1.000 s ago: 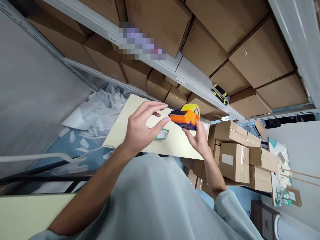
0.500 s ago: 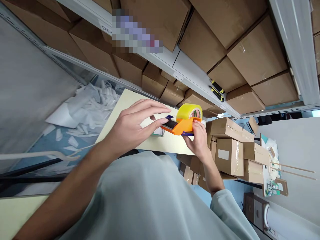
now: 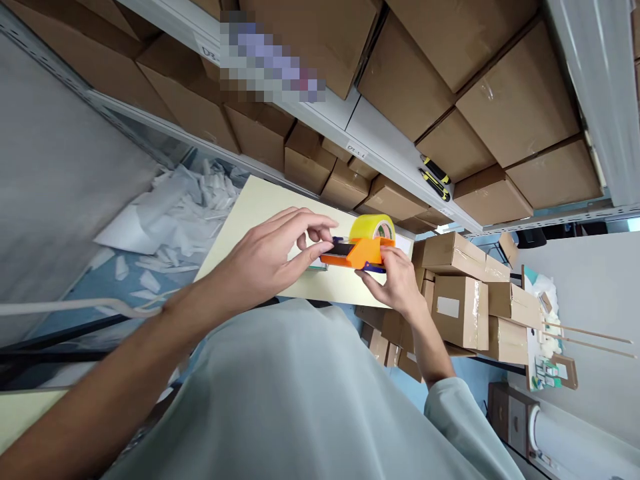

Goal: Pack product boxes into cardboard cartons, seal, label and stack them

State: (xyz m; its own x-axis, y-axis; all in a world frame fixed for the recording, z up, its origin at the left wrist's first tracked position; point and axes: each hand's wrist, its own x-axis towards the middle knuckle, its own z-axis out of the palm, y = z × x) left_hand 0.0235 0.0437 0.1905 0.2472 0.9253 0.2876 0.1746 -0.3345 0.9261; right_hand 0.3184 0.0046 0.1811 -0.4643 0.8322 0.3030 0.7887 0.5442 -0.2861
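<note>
An orange tape dispenser [image 3: 367,253] carrying a roll of yellow packing tape [image 3: 366,227] is held above the pale tabletop [image 3: 267,200]. My right hand [image 3: 397,277] grips its rear end, thumb below and fingers over the side. At the dispenser's dark front end is my left hand [image 3: 275,253], thumb tip against or right beside the edge. Its fingers are half curled above the thumb with a small gap between; whether they touch any tape cannot be made out. Behind the dispenser a small flat object on the table is mostly hidden.
Shelves full of cardboard boxes [image 3: 410,87] rise in front. Two yellow-black utility knives [image 3: 435,180] lie on a shelf edge [image 3: 373,157]. White scrap material [image 3: 170,207] is heaped at the left. More boxes [image 3: 460,307] are stacked at the right.
My left hand's fingers have curled closer to the thumb at the dispenser's front. The dispenser has shifted slightly left in my right hand.
</note>
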